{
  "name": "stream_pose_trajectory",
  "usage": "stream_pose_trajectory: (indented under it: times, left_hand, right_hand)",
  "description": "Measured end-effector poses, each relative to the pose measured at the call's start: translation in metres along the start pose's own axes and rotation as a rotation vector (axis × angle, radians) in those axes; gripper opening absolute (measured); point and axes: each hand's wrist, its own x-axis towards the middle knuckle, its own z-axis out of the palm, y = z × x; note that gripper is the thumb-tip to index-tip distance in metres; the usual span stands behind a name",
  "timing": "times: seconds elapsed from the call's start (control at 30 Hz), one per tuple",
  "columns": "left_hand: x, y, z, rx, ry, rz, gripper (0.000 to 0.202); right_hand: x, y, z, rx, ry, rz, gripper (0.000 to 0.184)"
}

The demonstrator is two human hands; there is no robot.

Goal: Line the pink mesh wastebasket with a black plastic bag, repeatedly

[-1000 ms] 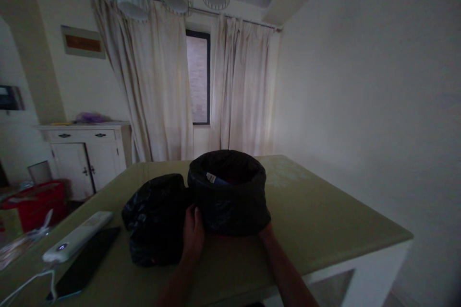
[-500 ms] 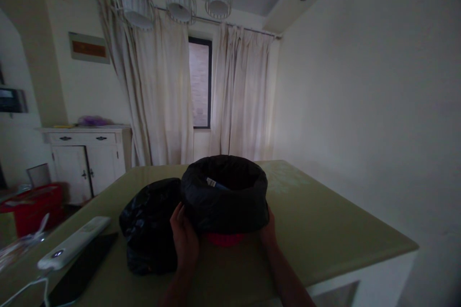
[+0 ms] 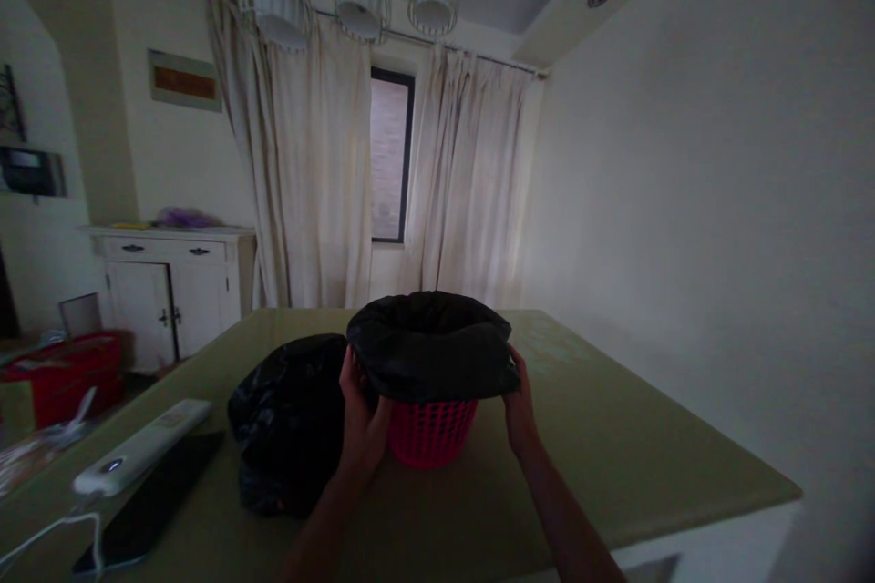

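Observation:
A pink slotted basket (image 3: 433, 433) stands upright on the table, lined with a black garbage bag (image 3: 432, 369) whose top is folded out over the rim. At the left side of that folded edge my left hand (image 3: 364, 419) grips the bag with bent fingers. My right hand (image 3: 520, 405) is closed on the bag's edge at the right. Parts of the fingers on both hands are hidden behind the plastic. Close beside my left hand sits a full-looking black plastic bag (image 3: 291, 428); what it contains cannot be seen.
On the greenish tabletop (image 3: 615, 437) at the left lie a white power strip (image 3: 143, 446) with a cord and a dark flat object (image 3: 154, 501). A red bag (image 3: 68, 378) stands beyond the left edge. A white cabinet (image 3: 140, 314) is behind.
My hands have lifted the bag's folded edge upward, and more of the pink basket now shows below it. The blue label seen inside earlier is out of sight.

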Motion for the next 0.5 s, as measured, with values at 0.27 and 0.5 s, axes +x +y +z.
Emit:
stream_pose_trajectory:
  times: [0.27, 0.5]
  left_hand:
    - [0.024, 0.038, 0.004, 0.249, -0.068, 0.158, 0.058]
    - [0.045, 0.053, 0.006, 0.395, -0.002, 0.097, 0.022]
  right_hand:
    - [0.021, -0.011, 0.003, -0.043, -0.089, -0.019, 0.071]
    - [0.032, -0.024, 0.007, -0.084, -0.079, 0.16, 0.069]
